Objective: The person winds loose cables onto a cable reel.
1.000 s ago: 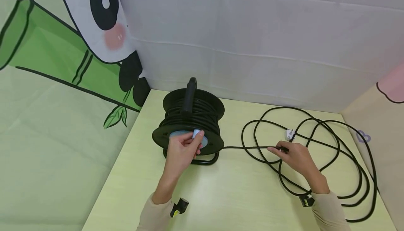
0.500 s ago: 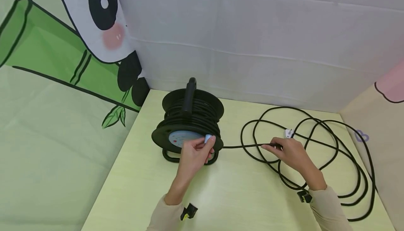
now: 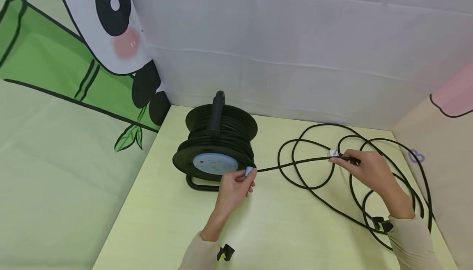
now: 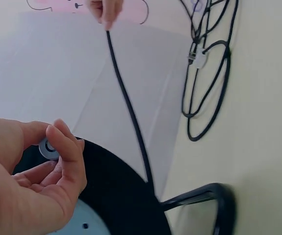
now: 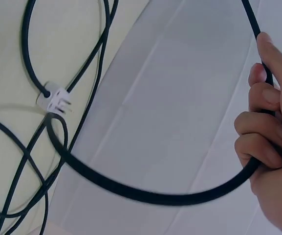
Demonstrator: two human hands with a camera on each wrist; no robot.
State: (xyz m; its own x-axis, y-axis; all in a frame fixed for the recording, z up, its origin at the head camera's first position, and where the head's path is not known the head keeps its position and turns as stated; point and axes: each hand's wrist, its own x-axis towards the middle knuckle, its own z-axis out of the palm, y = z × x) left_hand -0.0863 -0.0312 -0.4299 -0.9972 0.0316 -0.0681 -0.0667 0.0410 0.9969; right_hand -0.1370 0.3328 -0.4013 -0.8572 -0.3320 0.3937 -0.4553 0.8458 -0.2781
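A black cable reel (image 3: pixel 221 136) stands on its tube frame, wound with black cable, with a pale blue socket face (image 3: pixel 215 163) toward me. My left hand (image 3: pixel 236 190) pinches the light blue crank knob (image 3: pixel 249 170) at the right edge of the front disc. In the left wrist view the round end of the knob (image 4: pixel 48 148) shows between thumb and fingers. My right hand (image 3: pixel 373 171) grips the black cable (image 3: pixel 306 161), which runs taut from the reel. Seen from the right wrist, the fingers curl round the cable (image 5: pixel 175 199) and a loop hangs below.
Loose cable coils (image 3: pixel 325 208) spread over the right side of the pale table (image 3: pixel 155 220). A white plug (image 3: pixel 334 153) lies among them. White cloth (image 3: pixel 281 56) hangs behind, and a printed panda cloth (image 3: pixel 74 159) is at the left.
My left hand has carried the knob round from the upper middle of the disc to its right edge, turning the reel. My right hand has moved right and up with the cable, shifting the coils.
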